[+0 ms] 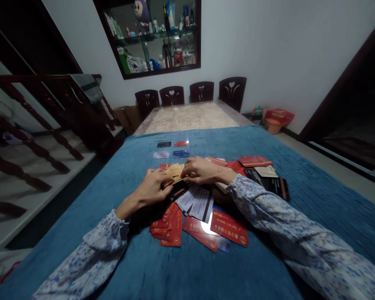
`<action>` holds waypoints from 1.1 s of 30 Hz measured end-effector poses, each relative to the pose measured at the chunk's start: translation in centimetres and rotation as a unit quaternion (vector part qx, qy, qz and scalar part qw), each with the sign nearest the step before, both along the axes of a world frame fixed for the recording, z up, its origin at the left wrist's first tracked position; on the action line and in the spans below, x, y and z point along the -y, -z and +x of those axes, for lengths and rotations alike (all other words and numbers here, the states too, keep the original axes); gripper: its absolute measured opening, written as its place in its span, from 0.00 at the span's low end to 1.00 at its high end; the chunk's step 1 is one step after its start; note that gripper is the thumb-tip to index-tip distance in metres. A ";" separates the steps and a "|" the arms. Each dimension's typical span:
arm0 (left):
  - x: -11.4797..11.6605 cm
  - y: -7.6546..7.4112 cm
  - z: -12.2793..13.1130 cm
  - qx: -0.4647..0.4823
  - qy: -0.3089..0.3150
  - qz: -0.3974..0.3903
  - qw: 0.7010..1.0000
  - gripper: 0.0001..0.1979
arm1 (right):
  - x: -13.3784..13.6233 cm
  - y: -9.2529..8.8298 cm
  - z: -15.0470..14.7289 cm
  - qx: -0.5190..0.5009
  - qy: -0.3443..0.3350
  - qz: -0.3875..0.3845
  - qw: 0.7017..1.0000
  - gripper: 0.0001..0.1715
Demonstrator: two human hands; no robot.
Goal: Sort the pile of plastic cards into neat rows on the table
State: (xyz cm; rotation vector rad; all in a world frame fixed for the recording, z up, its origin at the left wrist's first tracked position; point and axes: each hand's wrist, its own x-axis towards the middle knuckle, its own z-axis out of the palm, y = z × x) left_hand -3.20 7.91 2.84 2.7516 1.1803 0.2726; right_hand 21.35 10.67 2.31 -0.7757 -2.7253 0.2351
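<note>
Cards (174, 174) at frame centre, tan stack | left hand (152, 188) pinching stack's near edge | right hand (201, 171) gripping its right end | red cards (228, 227) below on blue cloth (300, 175) | 4 cards (171, 149) above, apart.

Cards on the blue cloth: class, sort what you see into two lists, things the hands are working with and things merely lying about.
In use:
- left hand
- right hand
- tan cards held between both hands
- heap of red cards
- four cards in a grid
- blue cloth

Lying about:
- chairs
- wall shelf
- orange basin
- stair railing
</note>
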 end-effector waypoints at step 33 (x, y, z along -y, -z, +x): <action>-0.2 -0.4 -0.5 0.069 0.003 -0.011 0.998 0.29 | 0.4 0.3 -0.4 0.017 0.118 0.034 0.992 0.15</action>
